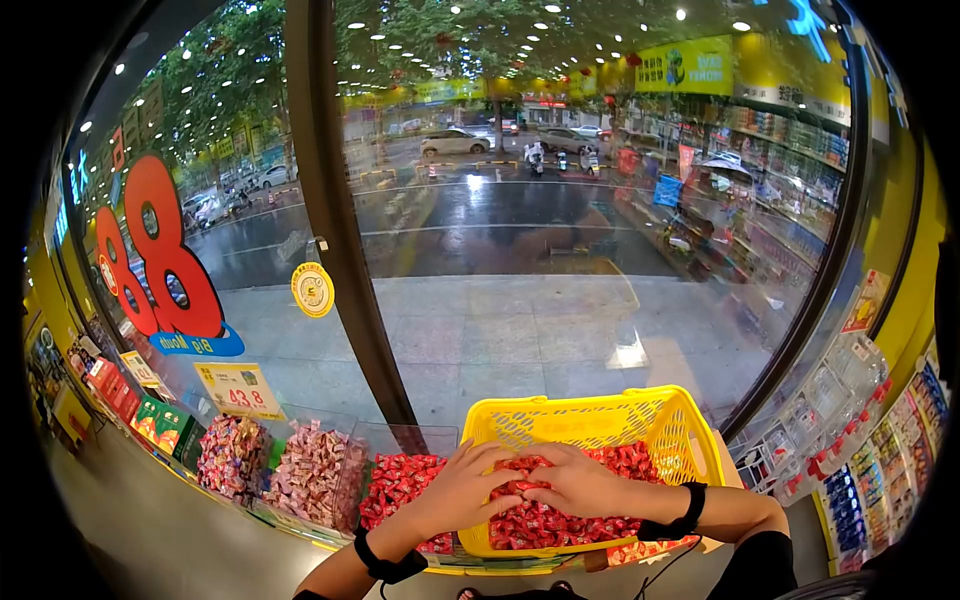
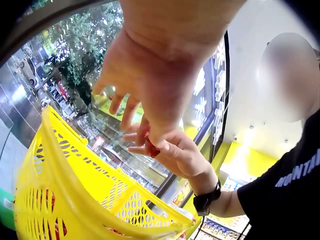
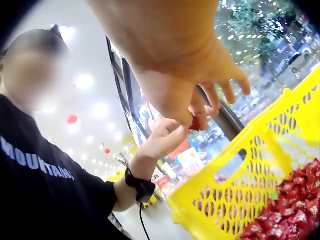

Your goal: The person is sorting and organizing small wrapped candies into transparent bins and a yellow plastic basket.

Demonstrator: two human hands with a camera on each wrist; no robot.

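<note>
My left hand [image 1: 455, 492] and right hand [image 1: 582, 482] meet over a yellow plastic basket [image 1: 565, 425] with a pierced wall. Red-wrapped candies [image 1: 560, 528] fill its lower part. In the right wrist view, a small red-wrapped candy [image 3: 194, 123] sits between the thumb and fingers of the right hand, with the left hand's fingertips right beside it. The left wrist view has red wrapper [image 2: 151, 148] pinched at the fingertips of both hands. The other fingers are spread and slightly bent. Much of the candy is hidden behind the thumbs.
Left of the basket stand clear bins of red candies [image 1: 395, 485], pink-wrapped candies [image 1: 308, 465] and mixed candies [image 1: 232, 455], under a price card [image 1: 240, 390]. A large window [image 1: 520, 300] rises behind them. Packed shelves [image 1: 885, 470] stand at the right.
</note>
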